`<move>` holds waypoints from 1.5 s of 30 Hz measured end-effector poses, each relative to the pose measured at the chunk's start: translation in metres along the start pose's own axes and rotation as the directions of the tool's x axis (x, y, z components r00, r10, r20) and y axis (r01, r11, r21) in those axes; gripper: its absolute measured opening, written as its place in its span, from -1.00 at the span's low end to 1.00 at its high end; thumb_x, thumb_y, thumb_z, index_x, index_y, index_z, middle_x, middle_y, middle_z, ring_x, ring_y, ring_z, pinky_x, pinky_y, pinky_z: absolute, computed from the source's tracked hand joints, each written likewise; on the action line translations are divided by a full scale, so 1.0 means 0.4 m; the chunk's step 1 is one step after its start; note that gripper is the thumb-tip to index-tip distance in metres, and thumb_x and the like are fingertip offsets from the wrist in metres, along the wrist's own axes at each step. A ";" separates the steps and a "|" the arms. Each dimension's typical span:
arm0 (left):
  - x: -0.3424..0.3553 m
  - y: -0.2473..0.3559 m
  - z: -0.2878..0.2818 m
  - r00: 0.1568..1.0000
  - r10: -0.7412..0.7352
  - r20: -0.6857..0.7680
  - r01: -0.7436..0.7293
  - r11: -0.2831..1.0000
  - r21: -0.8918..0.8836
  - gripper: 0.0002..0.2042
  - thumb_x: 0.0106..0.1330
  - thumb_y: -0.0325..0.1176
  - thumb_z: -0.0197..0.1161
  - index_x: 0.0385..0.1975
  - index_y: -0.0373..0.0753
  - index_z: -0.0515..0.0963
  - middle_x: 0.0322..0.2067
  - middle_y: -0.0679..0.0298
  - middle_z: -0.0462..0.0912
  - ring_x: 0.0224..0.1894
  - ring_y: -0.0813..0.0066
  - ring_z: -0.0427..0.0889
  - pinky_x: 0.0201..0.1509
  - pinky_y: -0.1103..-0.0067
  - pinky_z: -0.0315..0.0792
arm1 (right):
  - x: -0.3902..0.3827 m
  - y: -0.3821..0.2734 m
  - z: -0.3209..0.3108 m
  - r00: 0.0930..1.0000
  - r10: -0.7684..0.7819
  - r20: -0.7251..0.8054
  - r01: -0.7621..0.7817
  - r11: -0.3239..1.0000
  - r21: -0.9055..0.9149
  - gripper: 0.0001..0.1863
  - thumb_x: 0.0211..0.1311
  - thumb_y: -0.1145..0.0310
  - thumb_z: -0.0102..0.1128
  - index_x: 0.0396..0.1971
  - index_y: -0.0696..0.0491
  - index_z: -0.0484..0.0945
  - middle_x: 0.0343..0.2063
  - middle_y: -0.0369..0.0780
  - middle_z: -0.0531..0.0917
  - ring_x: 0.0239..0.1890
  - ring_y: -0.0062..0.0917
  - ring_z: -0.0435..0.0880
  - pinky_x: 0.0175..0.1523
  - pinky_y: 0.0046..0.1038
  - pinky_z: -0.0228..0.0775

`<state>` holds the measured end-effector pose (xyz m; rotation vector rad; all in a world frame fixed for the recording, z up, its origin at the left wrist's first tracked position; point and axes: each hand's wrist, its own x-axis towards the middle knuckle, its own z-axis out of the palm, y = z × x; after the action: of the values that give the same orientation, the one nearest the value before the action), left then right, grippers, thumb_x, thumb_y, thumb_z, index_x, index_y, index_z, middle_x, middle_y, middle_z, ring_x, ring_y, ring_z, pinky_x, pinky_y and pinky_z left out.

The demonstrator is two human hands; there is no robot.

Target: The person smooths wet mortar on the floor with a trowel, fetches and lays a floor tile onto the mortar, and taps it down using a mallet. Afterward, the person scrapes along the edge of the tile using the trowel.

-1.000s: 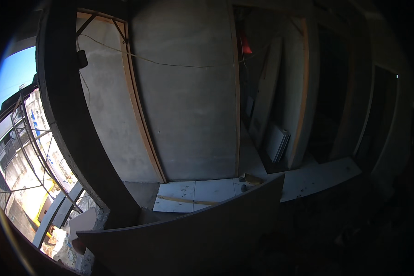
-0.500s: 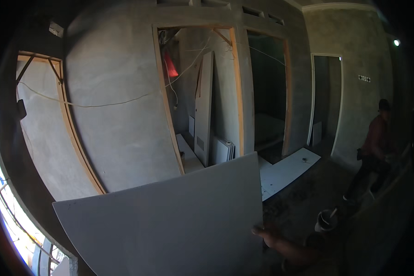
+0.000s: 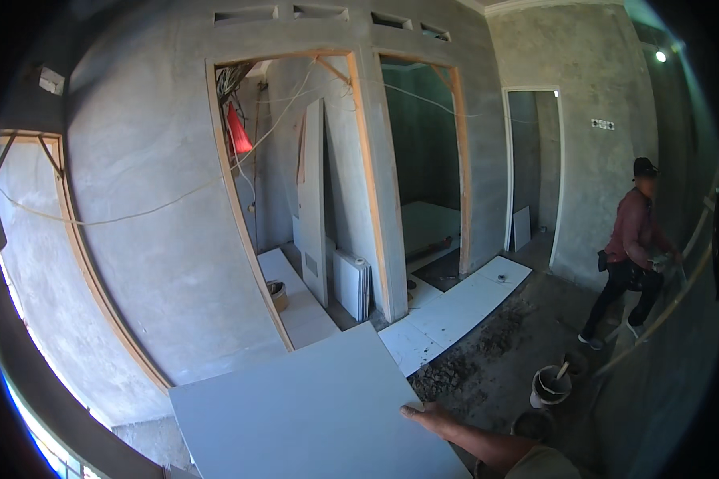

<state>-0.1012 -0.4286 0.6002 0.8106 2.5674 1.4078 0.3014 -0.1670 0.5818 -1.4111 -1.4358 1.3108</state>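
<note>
Large pale tile (image 3: 303, 415), one: lower foreground, right edge clamped in the fingers of the right hand (image 3: 430, 417); left hand's fingers, cannot tell. Timber door frames (image 3: 367, 176), three: beyond the tile. White door frame (image 3: 558, 176), one. Co-worker (image 3: 633, 227), one: at right.

R hand (image 3: 428, 417) grips R edge of lg pale panel (image 3: 287, 407). Beyond, white slabs (image 3: 463, 310) on flr, next to dark rubble (image 3: 447, 378). Bkt (image 3: 541, 396) w/ stick in it nr R forearm. Co-worker (image 3: 633, 227), dk red top & blk cap, far R. Gray wall (image 3: 152, 271) has wood door frames (image 3: 369, 188); red item (image 3: 237, 132) hangs in one doorway.
</note>
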 end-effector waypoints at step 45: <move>-0.047 0.145 0.123 0.996 0.052 0.076 -0.055 0.997 0.045 -0.29 0.37 0.26 -0.28 -0.15 -0.29 0.61 -0.31 -0.11 0.64 -0.23 -0.08 0.60 -0.14 0.18 0.41 | -0.048 -0.043 -0.198 0.990 -0.078 -0.119 0.097 0.983 0.159 -0.52 0.16 -0.12 0.22 -0.59 0.03 0.49 -0.64 -0.40 0.43 -0.53 -0.69 0.37 -0.45 -0.51 0.25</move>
<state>-0.0456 -0.3760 0.6163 0.9272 2.5494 1.3098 0.3760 -0.1701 0.6188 -1.2783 -1.2707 1.2437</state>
